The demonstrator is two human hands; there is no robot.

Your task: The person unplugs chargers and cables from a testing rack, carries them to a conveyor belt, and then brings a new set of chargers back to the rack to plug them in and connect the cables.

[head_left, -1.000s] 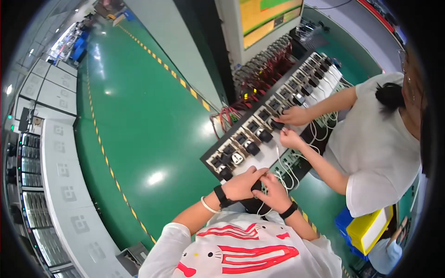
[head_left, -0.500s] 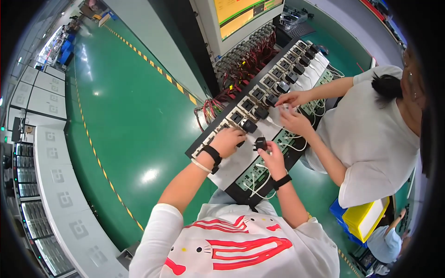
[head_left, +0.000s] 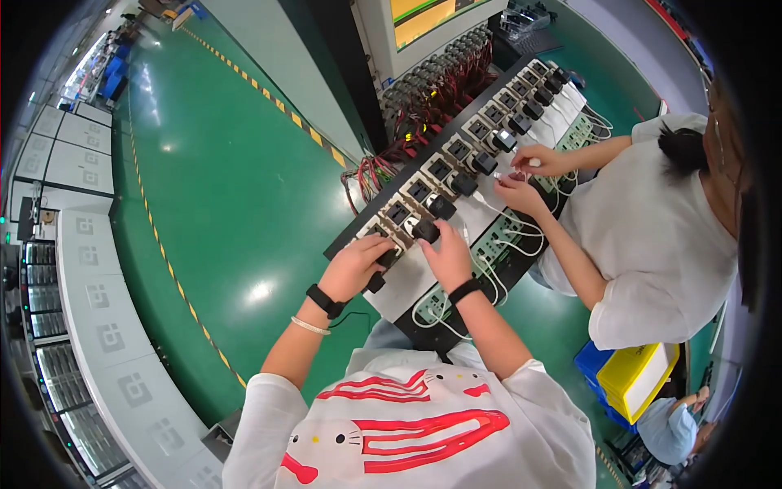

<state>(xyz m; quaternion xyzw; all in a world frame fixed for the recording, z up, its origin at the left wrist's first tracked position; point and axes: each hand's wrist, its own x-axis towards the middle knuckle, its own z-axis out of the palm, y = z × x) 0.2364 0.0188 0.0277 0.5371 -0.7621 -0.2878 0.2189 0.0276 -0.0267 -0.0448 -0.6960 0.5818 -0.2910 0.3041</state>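
one black plug [head_left: 426,231] is pinched at the fingertips of the right hand [head_left: 450,257], against a round white socket [head_left: 410,222] near the close end of a long row; whether it is pushed fully in, i cannot tell. the left hand [head_left: 353,269] is well apart from the right, at the row's very end, fingers bent over a second plug [head_left: 389,258]; they hide most of it, so i cannot tell if they grip it. a dark block [head_left: 375,283] shows just below that hand. more plugs run up the row beside dark sockets [head_left: 419,190], above a white panel [head_left: 399,292]. green boards [head_left: 499,236] with white cables [head_left: 479,198] line the panel's near side. to the right, a co-worker [head_left: 652,236] has both hands close together over it, at a small pale thing too blurred to name. red wires [head_left: 417,130] crowd behind the row, below a screen [head_left: 419,20]. a yellow bin [head_left: 623,375] stands lower right.
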